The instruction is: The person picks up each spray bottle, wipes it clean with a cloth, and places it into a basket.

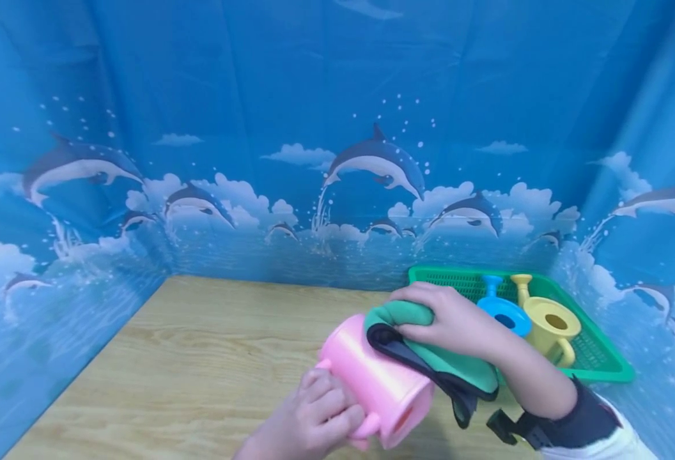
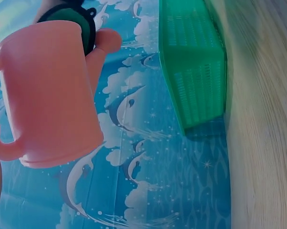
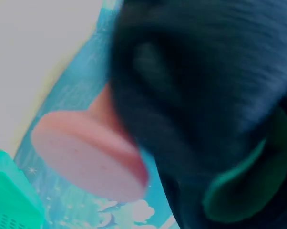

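Observation:
A pink watering can (image 1: 366,374) is tilted on its side over the table, its open top facing down toward me. My left hand (image 1: 321,409) grips it by the handle. With my right hand (image 1: 455,319) I hold a green cloth with a black underside (image 1: 458,367) against the can's far right side. The cloth is bunched under my fingers and its loose end hangs down to the right. The can's spout, ending in a round sprinkler head (image 3: 91,155), shows in the right wrist view beside the dark cloth.
At the right of the wooden table (image 1: 199,358) stands a green basket (image 1: 616,367). Inside it sit a blue watering can (image 1: 516,313) and a yellow watering can (image 1: 570,319). A blue curtain (image 1: 257,96) printed with dolphins surrounds the table.

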